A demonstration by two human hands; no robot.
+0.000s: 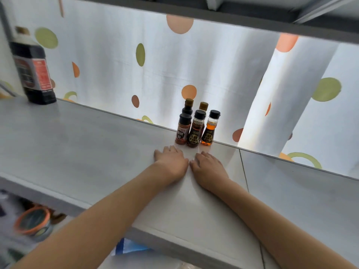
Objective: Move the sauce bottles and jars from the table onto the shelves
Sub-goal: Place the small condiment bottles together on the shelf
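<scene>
Five small capped sauce bottles (pixel 196 125) stand upright, clustered at the shelf's (pixel 77 144) back edge.

curtain (pixel 194 61): white, orange and green dots
shelf (pixel 77 144): plain pale grey
small bottles (pixel 197 126): black caps, amber and reddish-brown insides
big bottle (pixel 32 68): dark, red label

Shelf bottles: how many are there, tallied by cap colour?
Black caps: 3, the chili powder bottle, dark sauce bottle and amber oil bottle
Brown-gold caps: 3, two small rear bottles and the large soy sauce bottle
Total: 6
</scene>
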